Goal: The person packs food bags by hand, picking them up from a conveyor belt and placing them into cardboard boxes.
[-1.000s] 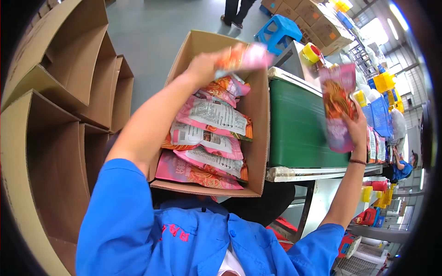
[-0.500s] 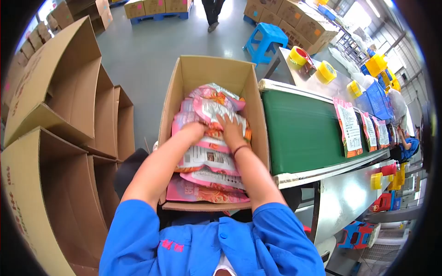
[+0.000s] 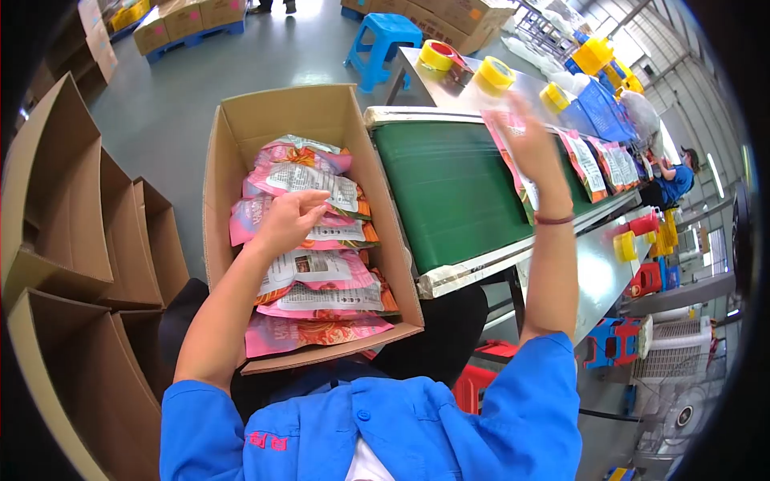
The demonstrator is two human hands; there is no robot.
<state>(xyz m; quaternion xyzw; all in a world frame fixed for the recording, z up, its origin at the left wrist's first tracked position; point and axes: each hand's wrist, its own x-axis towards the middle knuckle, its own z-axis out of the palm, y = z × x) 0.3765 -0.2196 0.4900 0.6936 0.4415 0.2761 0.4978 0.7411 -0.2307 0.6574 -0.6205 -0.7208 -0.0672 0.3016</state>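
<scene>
My left hand [image 3: 290,220] is over the cardboard box [image 3: 210,180], thumb and fingers apart, just above the pink printed pouches [image 3: 321,268] stacked inside. These pouches overlap in a row along the box, several with white text panels facing up. Out to the right, my right hand [image 3: 529,148] overlaps the nearest pouch [image 3: 507,152] on the green conveyor belt [image 3: 437,192]. Motion smears its fingers, and I cannot tell whether they grip that pouch. More pouches [image 3: 584,164] lie farther along the belt.
Open empty cartons [image 3: 68,232] stand at my left. Beyond the belt, a metal table holds tape rolls [image 3: 496,74] and a blue basket [image 3: 601,111]. A blue stool [image 3: 383,48] stands behind. At the far right is a co-worker [image 3: 678,178] in blue.
My right hand has left the pouches in the box and swung right to the belt. My left hand has lifted slightly off the pouches. The view has turned right.
</scene>
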